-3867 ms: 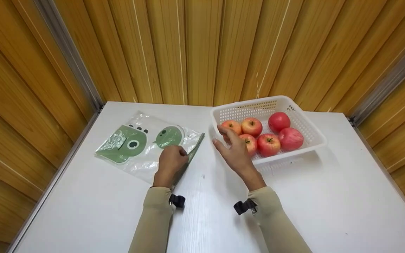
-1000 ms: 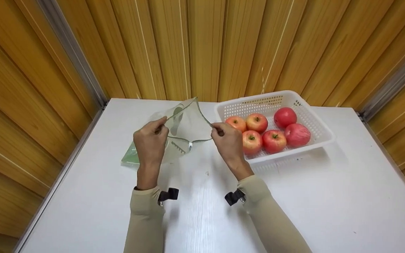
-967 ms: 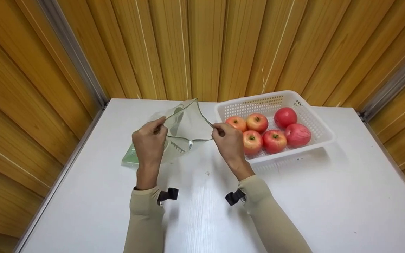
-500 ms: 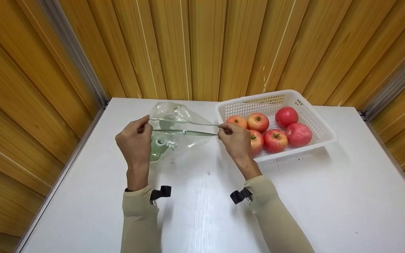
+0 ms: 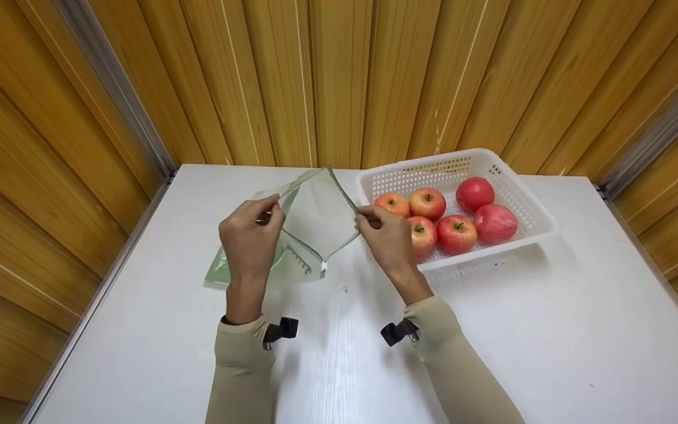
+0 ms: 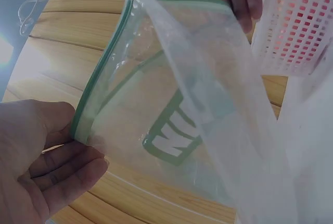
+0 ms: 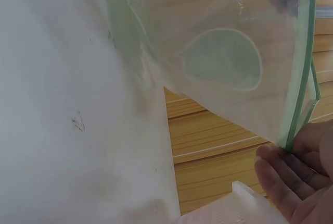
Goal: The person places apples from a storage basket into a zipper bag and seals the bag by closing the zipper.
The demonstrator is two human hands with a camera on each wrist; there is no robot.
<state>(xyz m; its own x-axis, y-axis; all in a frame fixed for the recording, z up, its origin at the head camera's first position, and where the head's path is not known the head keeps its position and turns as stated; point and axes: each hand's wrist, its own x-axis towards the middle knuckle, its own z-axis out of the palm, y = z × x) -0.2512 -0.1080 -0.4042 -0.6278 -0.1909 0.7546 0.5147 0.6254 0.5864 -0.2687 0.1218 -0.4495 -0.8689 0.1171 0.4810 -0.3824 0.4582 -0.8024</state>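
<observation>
A clear plastic zip bag [image 5: 321, 206] with a green-edged mouth and green printed shapes is held up above the table, its mouth spread into a wide diamond. My left hand [image 5: 252, 238] pinches the left corner of that mouth between thumb and fingers. At the opposite corner, my right hand [image 5: 390, 241] pinches the rim, close beside the basket. A small white slider [image 5: 323, 268] sits at the near point of the rim. In the left wrist view, the bag [image 6: 130, 104] shows a green label with partly hidden lettering. The right wrist view has a green oval print on the bag [image 7: 222, 60].
Right of the bag stands a white perforated plastic basket [image 5: 542, 227] holding several red apples [image 5: 457, 234]. Both are on a white table [image 5: 339, 353]. Wood-look panels [image 5: 339, 82] rise behind the table and on both sides.
The bag lay flat on the table in the earliest frame; now both hands hold it up. Half a second ago its mouth was stretched narrow; the hands have since drawn closer and it gapes wide.
</observation>
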